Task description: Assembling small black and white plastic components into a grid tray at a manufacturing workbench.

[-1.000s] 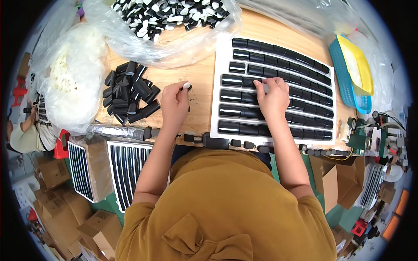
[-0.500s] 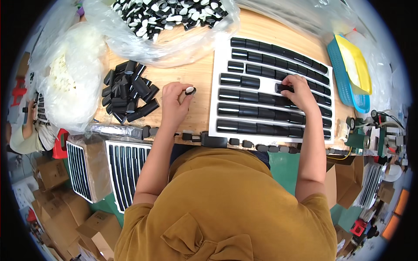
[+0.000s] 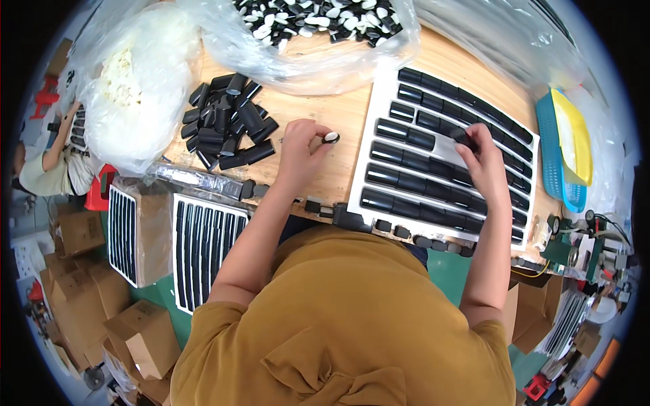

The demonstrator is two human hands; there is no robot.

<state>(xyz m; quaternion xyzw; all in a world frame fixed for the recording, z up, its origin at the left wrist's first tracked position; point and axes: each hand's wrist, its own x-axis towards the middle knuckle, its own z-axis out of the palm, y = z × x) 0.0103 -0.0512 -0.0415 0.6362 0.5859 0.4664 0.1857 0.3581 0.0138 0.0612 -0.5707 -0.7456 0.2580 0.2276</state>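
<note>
My left hand (image 3: 303,154), closed in a pinch, holds a small oval cap (image 3: 331,137), white on its face and black at the edge, above the wooden table. My right hand (image 3: 485,166) is over a white board (image 3: 363,177) carrying rows of glossy black tubes (image 3: 399,159). Its thumb and fingers grip a short black tube (image 3: 461,137) at a gap in one row; the fingers partly hide it. Left of my left hand lies a heap of loose black tubes (image 3: 250,118).
An open plastic bag (image 3: 291,78) of black and white caps lies at the back. Another bag (image 3: 128,128) holds cream-coloured pieces. A blue basket (image 3: 552,162) with a yellow tray (image 3: 574,142) stands right. Filled boards (image 3: 206,237) lean below the table; a co-worker (image 3: 54,166) is far left.
The whole view has turned, so the table things sit farther right in the picture. The tube in my right hand now looks more tilted. My left hand still pinches the cap.
</note>
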